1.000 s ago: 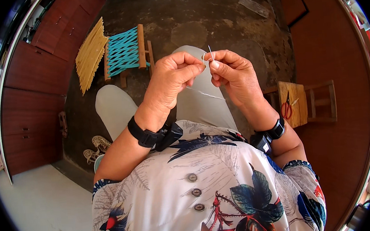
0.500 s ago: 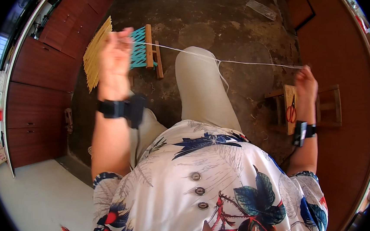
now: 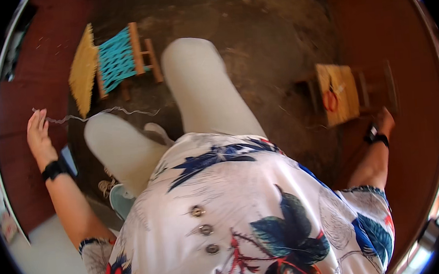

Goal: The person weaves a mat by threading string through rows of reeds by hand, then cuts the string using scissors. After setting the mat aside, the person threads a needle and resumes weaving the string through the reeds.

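My left hand (image 3: 38, 130) is held far out to the left with white thread (image 3: 116, 108) caught at its fingers; the thread trails in a wavy line over my left knee (image 3: 103, 133). My right hand (image 3: 386, 120) is out to the right, low beside a small wooden stool (image 3: 345, 96), its fingers curled and blurred; a faint strand runs near it, and what it holds is unclear. Red-handled scissors (image 3: 330, 100) lie on the stool. My pale-trousered right leg (image 3: 205, 91) extends forward between the hands.
A small folding frame with turquoise lacing (image 3: 116, 57) stands on the floor (image 3: 263, 35) beside a fan of pale yellow strips (image 3: 81, 70). Dark red cabinets (image 3: 32, 187) line the left, and a brown wooden panel (image 3: 387, 36) the right. Shoes (image 3: 107, 187) lie near my left leg.
My hands have parted widely from their pinch at the centre and moved lower. The thread, stretched taut between them half a second ago, now hangs slack and wavy from my left hand.
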### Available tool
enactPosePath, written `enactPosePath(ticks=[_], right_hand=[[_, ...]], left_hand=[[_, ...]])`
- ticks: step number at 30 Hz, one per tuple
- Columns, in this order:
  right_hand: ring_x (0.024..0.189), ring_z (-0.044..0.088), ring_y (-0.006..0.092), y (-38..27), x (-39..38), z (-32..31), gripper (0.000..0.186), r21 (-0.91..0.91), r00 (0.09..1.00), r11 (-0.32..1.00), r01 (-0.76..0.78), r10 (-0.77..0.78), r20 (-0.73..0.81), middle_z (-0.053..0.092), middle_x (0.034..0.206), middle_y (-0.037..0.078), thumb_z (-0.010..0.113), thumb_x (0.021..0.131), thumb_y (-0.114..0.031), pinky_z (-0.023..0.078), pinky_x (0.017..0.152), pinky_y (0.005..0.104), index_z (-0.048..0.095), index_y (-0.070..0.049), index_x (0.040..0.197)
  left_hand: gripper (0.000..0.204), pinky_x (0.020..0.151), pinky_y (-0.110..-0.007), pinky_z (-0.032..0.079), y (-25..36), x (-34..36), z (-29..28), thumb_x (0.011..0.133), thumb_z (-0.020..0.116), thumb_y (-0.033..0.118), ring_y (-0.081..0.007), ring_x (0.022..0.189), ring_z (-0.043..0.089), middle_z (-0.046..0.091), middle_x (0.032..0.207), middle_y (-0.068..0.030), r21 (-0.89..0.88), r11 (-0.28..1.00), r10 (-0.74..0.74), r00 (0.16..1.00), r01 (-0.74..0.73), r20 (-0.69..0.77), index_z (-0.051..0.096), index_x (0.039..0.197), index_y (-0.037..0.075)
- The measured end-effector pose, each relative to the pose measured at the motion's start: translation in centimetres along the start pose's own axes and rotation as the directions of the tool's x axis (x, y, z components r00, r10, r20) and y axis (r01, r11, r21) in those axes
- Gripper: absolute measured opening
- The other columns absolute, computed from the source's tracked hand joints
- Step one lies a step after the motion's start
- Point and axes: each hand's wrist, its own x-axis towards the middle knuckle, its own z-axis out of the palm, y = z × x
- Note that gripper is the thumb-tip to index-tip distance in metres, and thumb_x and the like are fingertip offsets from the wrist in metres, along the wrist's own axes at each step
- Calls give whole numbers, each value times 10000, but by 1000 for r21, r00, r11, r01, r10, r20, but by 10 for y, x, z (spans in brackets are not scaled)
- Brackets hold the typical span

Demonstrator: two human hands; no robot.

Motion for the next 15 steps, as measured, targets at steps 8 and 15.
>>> enactPosePath(ticks=[8, 15], right_hand=[[597, 466, 87, -104, -128, 118, 552, -311, 932, 883, 350, -296, 209, 562, 781, -5, 673, 821, -178, 381, 498, 221, 430, -59, 1302], [544, 418, 28, -179, -226, 220, 255, 114, 714, 819, 562, -551, 432, 595, 836, -21, 603, 868, -124, 353, 470, 182, 610, -57, 1114]], left_hand=[[120, 664, -241, 409, 41, -60, 146, 855, 572, 196, -122, 825, 607, 641, 823, -26, -85, 969, -157, 849, 230, 505, 564, 906, 88], [53, 519, -226, 403, 84, -103, 170, 860, 564, 101, -123, 553, 524, 515, 603, -19, -397, 842, -101, 829, 366, 550, 583, 854, 52]])
